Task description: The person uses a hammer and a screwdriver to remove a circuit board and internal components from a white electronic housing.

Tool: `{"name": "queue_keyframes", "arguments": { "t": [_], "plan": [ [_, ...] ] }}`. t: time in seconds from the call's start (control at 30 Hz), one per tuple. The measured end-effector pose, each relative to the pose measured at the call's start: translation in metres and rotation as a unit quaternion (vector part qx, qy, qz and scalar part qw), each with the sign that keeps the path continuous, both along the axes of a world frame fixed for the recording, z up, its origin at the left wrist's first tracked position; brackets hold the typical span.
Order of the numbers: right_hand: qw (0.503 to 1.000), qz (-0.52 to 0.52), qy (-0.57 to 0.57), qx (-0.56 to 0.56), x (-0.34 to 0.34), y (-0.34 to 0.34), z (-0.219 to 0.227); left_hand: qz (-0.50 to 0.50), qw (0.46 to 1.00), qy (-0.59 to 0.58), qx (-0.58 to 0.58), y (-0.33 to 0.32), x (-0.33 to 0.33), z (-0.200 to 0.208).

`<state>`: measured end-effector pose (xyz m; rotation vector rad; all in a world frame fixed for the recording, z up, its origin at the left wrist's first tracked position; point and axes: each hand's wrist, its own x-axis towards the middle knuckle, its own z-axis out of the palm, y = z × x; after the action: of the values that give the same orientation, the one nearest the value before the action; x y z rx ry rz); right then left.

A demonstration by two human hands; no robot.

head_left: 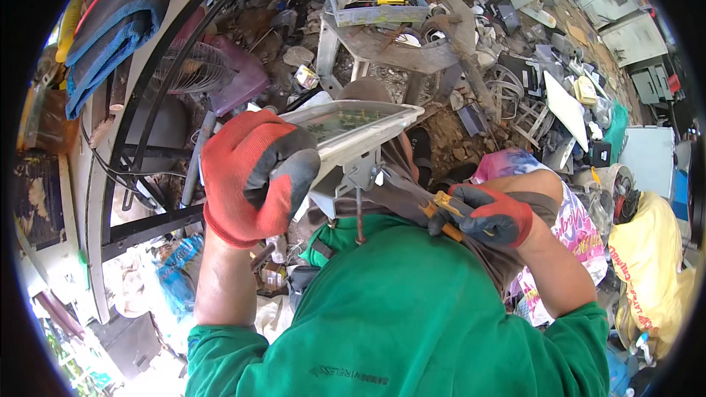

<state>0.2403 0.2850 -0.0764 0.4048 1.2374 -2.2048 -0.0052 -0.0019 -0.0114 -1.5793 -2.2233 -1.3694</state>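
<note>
In my left hand (pixel 257 176), gloved in red and dark grey, is the edge of a flat, pale rectangular lamp-like housing (pixel 360 140). It is tilted, and green boards show through its clear upper face. A grey metal bracket (pixel 351 176) with a long rusty bolt (pixel 359 217) hangs from its underside. My right hand (pixel 489 213), in a matching glove, is closed around orange-yellow-handled pliers (pixel 447 204). The pliers' jaws point left at the bracket; whether they touch it I cannot tell.
Ahead is a worn metal stand (pixel 390 48) bearing a clear plastic bin (pixel 376 15) of hand tools. Mixed scrap (pixel 529 88) covers the ground ahead and to the right. A dark metal frame (pixel 158 228) stands at left. A yellow sack (pixel 651 265) lies at right.
</note>
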Motion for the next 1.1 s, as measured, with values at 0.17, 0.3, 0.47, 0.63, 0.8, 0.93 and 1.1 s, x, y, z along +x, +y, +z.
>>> {"name": "queue_keyframes", "arguments": {
  "t": [0.17,0.3,0.47,0.63,0.8,0.93,1.1],
  "plan": [
    [0.999,0.027,0.017,-0.030,-0.014,0.010,0.008,-0.032,0.997,0.071,-0.007,0.005,-0.007,0.000],
    [0.998,0.044,-0.003,-0.041,-0.021,0.018,0.013,-0.037,0.996,0.082,0.003,0.009,-0.006,-0.002],
    [0.997,0.045,-0.032,-0.046,-0.025,0.025,0.021,-0.047,0.995,0.082,-0.010,0.011,-0.003,0.000],
    [0.921,0.171,0.302,0.176,-0.032,0.043,0.015,-0.045,0.987,0.148,-0.049,0.027,0.012,0.012],
    [0.784,0.329,0.369,0.375,-0.056,0.060,0.049,-0.043,0.985,0.159,-0.058,0.039,0.028,0.016],
    [0.954,0.153,-0.096,0.238,-0.063,0.033,0.058,-0.031,0.986,0.145,-0.072,0.044,0.034,0.019],
    [0.957,0.145,-0.136,0.211,-0.061,0.030,0.047,-0.043,0.988,0.137,-0.062,0.047,0.034,0.017]
  ]
}}
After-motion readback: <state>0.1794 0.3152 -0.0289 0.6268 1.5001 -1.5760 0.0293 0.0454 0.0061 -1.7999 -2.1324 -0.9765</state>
